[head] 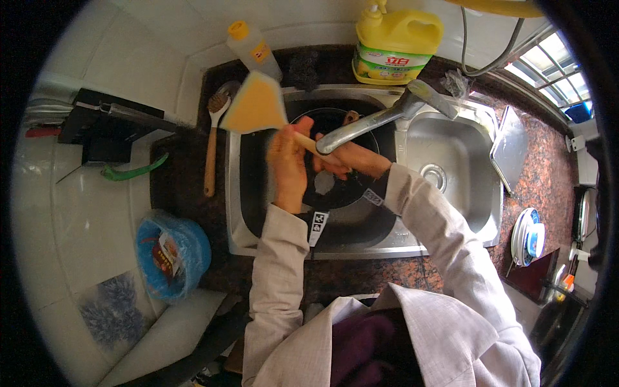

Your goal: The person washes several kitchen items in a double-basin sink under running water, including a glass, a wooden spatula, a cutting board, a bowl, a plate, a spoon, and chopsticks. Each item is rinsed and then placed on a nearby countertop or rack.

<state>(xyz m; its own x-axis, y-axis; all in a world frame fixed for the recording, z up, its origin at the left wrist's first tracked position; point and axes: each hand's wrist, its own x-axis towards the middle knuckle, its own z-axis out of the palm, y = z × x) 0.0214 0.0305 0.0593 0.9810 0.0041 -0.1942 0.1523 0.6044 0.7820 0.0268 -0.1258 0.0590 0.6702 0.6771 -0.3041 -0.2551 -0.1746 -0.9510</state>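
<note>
A wooden spatula (256, 106) is raised over the left sink basin (256, 193), its broad blade tilted up to the left. My left hand (290, 164) grips its handle just below the blade. Farther down the handle, my right hand (362, 159) closes around it, partly hidden by the metal faucet (360, 126) that crosses above. Beneath both hands a round black pan (350, 196) lies in the basin; the hands and faucet cover much of it.
Right of the hands is a second steel basin (420, 145). Behind stand a yellow detergent jug (399, 48) and a clear bottle (254, 48). A long-handled brush (211, 145) and a lined blue bin (198, 246) are at left. Stacked dishes (522, 237) sit at right.
</note>
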